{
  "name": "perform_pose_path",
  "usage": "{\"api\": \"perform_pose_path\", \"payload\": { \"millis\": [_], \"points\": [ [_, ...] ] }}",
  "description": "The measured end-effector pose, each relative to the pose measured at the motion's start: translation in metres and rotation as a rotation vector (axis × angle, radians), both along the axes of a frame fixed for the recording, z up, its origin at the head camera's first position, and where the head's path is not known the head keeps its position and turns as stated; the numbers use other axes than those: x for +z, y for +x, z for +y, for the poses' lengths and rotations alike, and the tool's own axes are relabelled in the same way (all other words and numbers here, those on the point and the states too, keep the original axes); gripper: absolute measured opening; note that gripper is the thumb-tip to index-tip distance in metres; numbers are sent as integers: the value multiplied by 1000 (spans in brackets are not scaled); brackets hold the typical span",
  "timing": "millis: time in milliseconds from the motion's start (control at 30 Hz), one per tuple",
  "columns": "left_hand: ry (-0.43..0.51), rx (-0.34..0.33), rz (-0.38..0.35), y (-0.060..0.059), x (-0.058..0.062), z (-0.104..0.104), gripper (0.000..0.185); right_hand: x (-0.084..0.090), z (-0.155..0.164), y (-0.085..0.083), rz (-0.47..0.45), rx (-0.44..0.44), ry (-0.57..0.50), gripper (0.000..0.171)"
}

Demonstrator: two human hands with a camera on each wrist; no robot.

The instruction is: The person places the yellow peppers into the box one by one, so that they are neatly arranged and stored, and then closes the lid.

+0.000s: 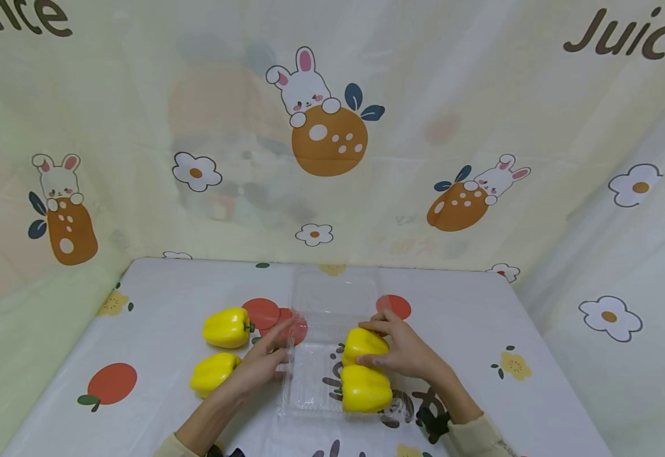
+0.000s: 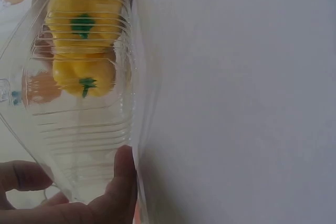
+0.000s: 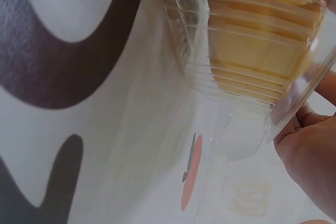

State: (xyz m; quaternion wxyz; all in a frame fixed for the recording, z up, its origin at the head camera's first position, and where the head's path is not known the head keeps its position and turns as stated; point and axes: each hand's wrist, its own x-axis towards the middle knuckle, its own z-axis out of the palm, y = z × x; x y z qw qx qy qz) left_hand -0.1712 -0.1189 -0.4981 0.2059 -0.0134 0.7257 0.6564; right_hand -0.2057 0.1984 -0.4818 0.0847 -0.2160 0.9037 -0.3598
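Observation:
A clear plastic clamshell container (image 1: 309,400) lies on the table with its lid (image 1: 335,292) laid back on the far side. Two yellow bell peppers sit in its right half, the far pepper (image 1: 362,343) and the near pepper (image 1: 366,388), green stems toward the left. My right hand (image 1: 403,352) grips the far one, thumb on its near side and fingers at its far side. At the container's left side, my left hand (image 1: 260,362) holds the wall; thumb and fingers straddle its edge (image 2: 68,195) in the left wrist view.
Left of the container lie two more yellow bell peppers, one farther back (image 1: 226,328) and one nearer (image 1: 214,373), partly behind my left forearm. A white tablecloth (image 1: 172,285) with printed fruit and flowers covers the table. Printed curtains (image 1: 241,209) stand behind and at both sides.

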Motion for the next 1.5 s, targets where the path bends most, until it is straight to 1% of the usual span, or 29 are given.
{"api": "perform_pose_path", "payload": {
  "millis": [267,500,733,933,1100,1200,1367,1500],
  "points": [
    [-9,-1,9,-1,-1,0,66,3,-2,7,19,-36,-26,69],
    [-8,-1,17,-2,-3,0,66,-1,-1,10,71,-23,-24,68],
    [-1,-3,10,0,-2,0,65,2,6,13,108,-4,-27,62],
    [8,-6,-1,-1,-2,1,65,4,16,17,135,-31,-22,60],
    [13,-5,2,-1,-1,1,66,2,24,18,129,-76,-12,57],
    [5,-2,6,-1,-1,0,66,0,29,18,117,-94,-30,55],
    [-13,2,9,0,-1,0,65,-4,35,20,62,-95,-113,56],
    [-5,-5,13,0,-1,0,66,-8,39,23,12,-100,-173,61]
  ]
}}
